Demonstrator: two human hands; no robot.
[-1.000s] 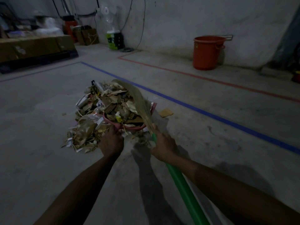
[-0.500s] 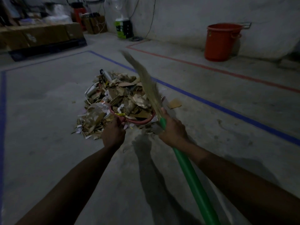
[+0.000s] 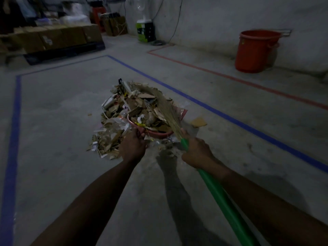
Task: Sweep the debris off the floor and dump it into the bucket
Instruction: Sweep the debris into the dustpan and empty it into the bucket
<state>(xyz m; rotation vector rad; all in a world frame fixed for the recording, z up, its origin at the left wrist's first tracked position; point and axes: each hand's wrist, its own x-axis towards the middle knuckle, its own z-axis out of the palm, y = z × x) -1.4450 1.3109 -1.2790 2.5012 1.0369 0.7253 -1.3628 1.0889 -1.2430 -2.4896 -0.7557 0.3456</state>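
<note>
Gripping the near rim of a pink pan (image 3: 156, 134) with fingers curled over its edge, the person's left hand (image 3: 132, 146) is steadying it at the centre of the frame. The right hand (image 3: 197, 151) is clenching round the green handle of a broom (image 3: 217, 196), just below the straw bristles, which are lying across the heap. Debris (image 3: 140, 110) — torn cardboard, paper scraps, bits of plastic — is overflowing the pan and spilling onto the concrete floor (image 3: 53, 139) at its left. One cardboard scrap (image 3: 198, 122) is lying apart at the right. The load is looking light, dry and loose, likely to slide or flutter off if the pan is tipping. A level hold on the stiff rim, with the broom head pressing the heap down, would seem the safer carry. The orange bucket (image 3: 257, 50) is standing well apart at the upper right of the frame, beyond a blue line (image 3: 230, 119) and a red line (image 3: 230, 77) on the floor.
</note>
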